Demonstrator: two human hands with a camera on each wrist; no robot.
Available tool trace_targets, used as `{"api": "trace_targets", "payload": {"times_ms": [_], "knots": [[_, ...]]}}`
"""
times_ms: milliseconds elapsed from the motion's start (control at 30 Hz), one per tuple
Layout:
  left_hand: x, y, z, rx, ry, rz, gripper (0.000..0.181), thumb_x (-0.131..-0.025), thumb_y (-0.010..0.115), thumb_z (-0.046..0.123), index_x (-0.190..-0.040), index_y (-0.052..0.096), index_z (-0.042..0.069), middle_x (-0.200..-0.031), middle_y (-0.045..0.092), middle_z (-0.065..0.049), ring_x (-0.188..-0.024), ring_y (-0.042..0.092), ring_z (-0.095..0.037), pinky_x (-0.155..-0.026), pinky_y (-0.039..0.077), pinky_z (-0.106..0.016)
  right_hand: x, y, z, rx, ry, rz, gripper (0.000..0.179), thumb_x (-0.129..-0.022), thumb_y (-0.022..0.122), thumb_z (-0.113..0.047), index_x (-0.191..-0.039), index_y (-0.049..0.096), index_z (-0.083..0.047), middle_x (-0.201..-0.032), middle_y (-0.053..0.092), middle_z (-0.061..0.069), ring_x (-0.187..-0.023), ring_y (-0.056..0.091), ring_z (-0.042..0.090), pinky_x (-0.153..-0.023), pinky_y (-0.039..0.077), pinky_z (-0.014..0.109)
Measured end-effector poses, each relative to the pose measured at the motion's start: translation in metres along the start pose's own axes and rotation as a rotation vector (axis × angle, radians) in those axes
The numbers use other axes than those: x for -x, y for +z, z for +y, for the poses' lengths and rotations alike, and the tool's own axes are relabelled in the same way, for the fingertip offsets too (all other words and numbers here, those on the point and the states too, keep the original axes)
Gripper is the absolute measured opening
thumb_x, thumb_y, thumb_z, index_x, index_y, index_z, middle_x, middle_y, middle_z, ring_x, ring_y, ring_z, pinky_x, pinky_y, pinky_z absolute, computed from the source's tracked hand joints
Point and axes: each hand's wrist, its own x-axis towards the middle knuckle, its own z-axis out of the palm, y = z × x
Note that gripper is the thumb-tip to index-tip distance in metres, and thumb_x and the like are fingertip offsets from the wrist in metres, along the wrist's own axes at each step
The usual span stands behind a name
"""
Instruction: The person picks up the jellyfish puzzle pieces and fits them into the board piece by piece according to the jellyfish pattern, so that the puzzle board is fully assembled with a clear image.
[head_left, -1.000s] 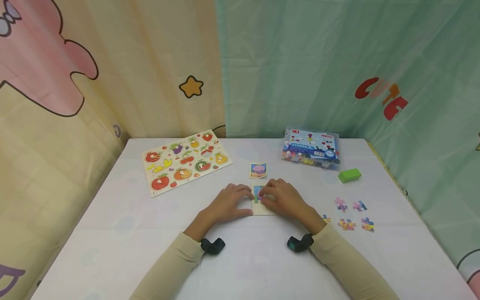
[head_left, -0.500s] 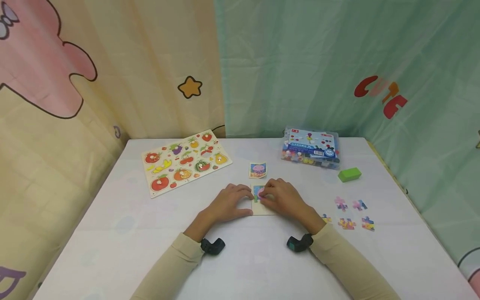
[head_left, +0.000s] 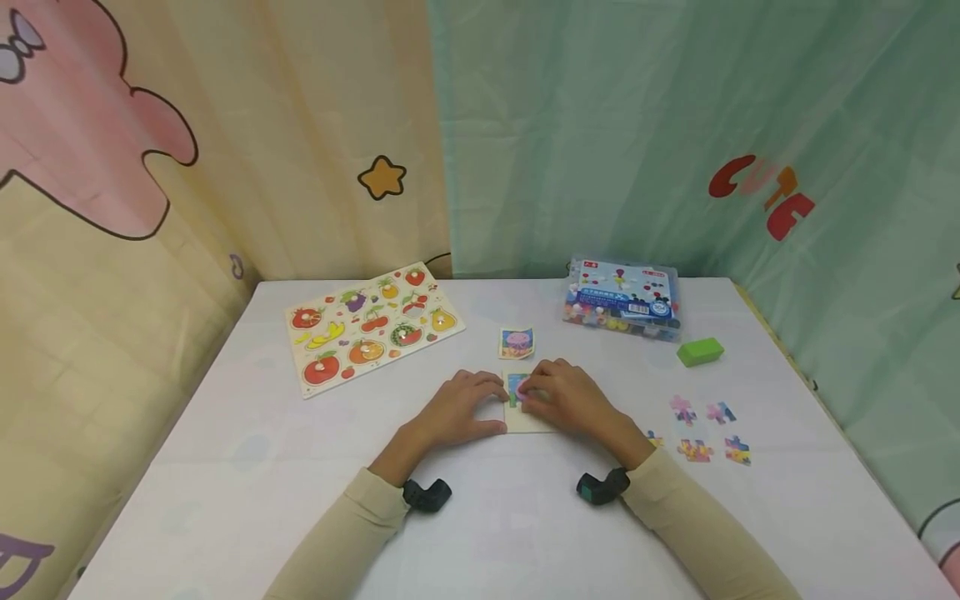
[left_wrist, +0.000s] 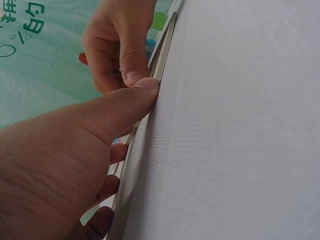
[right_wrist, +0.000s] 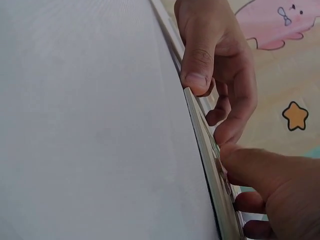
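A small pale wooden jigsaw board (head_left: 528, 424) lies flat on the table between both hands, with a few joined blue, green and pink pieces in its upper left. My left hand (head_left: 461, 407) holds the board's left side, thumb at the near corner and fingertips by the upper part. Over the board's right side, my right hand (head_left: 568, 400) pinches a pink jigsaw piece (head_left: 522, 387) against it; the fingers hide most of that piece. The right wrist view shows the board's edge (right_wrist: 207, 155) with the right thumb low over its top. A small picture card (head_left: 517, 342) lies just beyond.
Several loose jigsaw pieces (head_left: 695, 451) lie to the right, one partly behind the right wrist. A green block (head_left: 701, 352) and a clear box (head_left: 622, 298) with a blue label stand at the back right. A fruit puzzle board (head_left: 375, 329) lies back left.
Both hands stay almost in place. The right fingers shift only slightly over the pink piece.
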Motion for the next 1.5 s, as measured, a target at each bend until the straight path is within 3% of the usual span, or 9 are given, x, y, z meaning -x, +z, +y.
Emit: {"api": "trace_targets", "payload": {"times_ms": [67,300,467,567,733,900,1167,1300,1500], "knots": [[-0.001,0.001,0.000,-0.002,0.009,0.003,0.043,-0.090,0.074,0.048,-0.125,0.068,0.025,-0.142,0.055,0.004,-0.127,0.047,-0.021,-0.102,0.041,-0.045,0.001,-0.002,0.003,-0.007,0.002,-0.001,0.016,-0.091,0.078,-0.029,-0.104,0.080,-0.018,-0.101,0.066,-0.004,-0.092,0.058,0.019,-0.075,0.047,0.038],[-0.002,0.002,0.001,-0.005,0.024,0.007,0.044,-0.090,0.074,0.047,-0.126,0.068,0.023,-0.142,0.056,0.002,-0.126,0.047,-0.022,-0.101,0.041,-0.044,0.020,-0.029,0.027,-0.064,0.142,-0.032,0.023,-0.093,0.076,-0.032,-0.110,0.077,-0.016,-0.106,0.066,-0.003,-0.102,0.060,0.021,-0.087,0.050,0.045],[0.001,0.000,0.001,-0.007,0.011,0.005,0.045,-0.090,0.075,0.047,-0.127,0.068,0.023,-0.142,0.056,0.002,-0.127,0.046,-0.022,-0.101,0.041,-0.044,0.060,-0.063,0.058,-0.166,0.218,-0.051,0.023,-0.094,0.075,-0.020,-0.115,0.074,-0.010,-0.110,0.067,0.001,-0.107,0.060,0.025,-0.092,0.049,0.050],[0.002,0.000,0.001,-0.009,0.010,0.009,0.045,-0.090,0.075,0.047,-0.127,0.068,0.023,-0.142,0.056,0.002,-0.127,0.046,-0.022,-0.102,0.040,-0.044,0.091,-0.084,0.077,-0.189,0.309,-0.061,0.029,-0.093,0.076,-0.021,-0.119,0.072,-0.008,-0.114,0.067,0.007,-0.109,0.061,0.030,-0.091,0.049,0.053],[0.004,0.000,-0.001,-0.004,0.007,0.011,0.044,-0.090,0.075,0.046,-0.126,0.068,0.023,-0.141,0.056,0.002,-0.126,0.047,-0.022,-0.101,0.041,-0.044,0.135,-0.111,0.099,-0.120,0.433,-0.096,0.046,-0.089,0.080,-0.026,-0.127,0.068,-0.004,-0.123,0.062,0.021,-0.115,0.054,0.043,-0.094,0.043,0.063],[0.003,0.001,-0.002,0.003,0.009,0.009,0.045,-0.090,0.075,0.047,-0.127,0.068,0.023,-0.142,0.055,0.002,-0.127,0.046,-0.022,-0.102,0.040,-0.044,0.161,-0.118,0.115,-0.019,0.436,-0.136,0.049,-0.085,0.083,-0.027,-0.125,0.067,-0.003,-0.125,0.058,0.027,-0.114,0.051,0.051,-0.084,0.041,0.071],[0.001,0.002,-0.002,0.006,0.016,0.012,0.045,-0.090,0.075,0.048,-0.127,0.067,0.024,-0.143,0.055,0.003,-0.128,0.046,-0.021,-0.102,0.040,-0.044,0.167,-0.110,0.114,-0.129,0.498,-0.129,0.047,-0.087,0.081,-0.033,-0.127,0.070,-0.010,-0.135,0.047,0.025,-0.121,0.035,0.053,-0.085,0.026,0.071],[0.001,0.001,-0.002,0.009,0.017,0.014,0.044,-0.090,0.075,0.048,-0.127,0.067,0.024,-0.142,0.055,0.003,-0.128,0.046,-0.021,-0.101,0.040,-0.043,0.164,-0.107,0.113,-0.122,0.486,-0.111,0.042,-0.086,0.082,-0.028,-0.122,0.072,-0.009,-0.135,0.046,0.027,-0.121,0.034,0.056,-0.083,0.026,0.070],[0.002,0.001,-0.002,0.012,0.020,0.013,0.044,-0.090,0.075,0.047,-0.127,0.067,0.024,-0.142,0.055,0.002,-0.127,0.046,-0.021,-0.101,0.040,-0.044,0.163,-0.105,0.113,-0.112,0.534,-0.123,0.042,-0.087,0.081,-0.030,-0.120,0.072,-0.008,-0.137,0.045,0.025,-0.124,0.034,0.054,-0.088,0.026,0.071]]}}
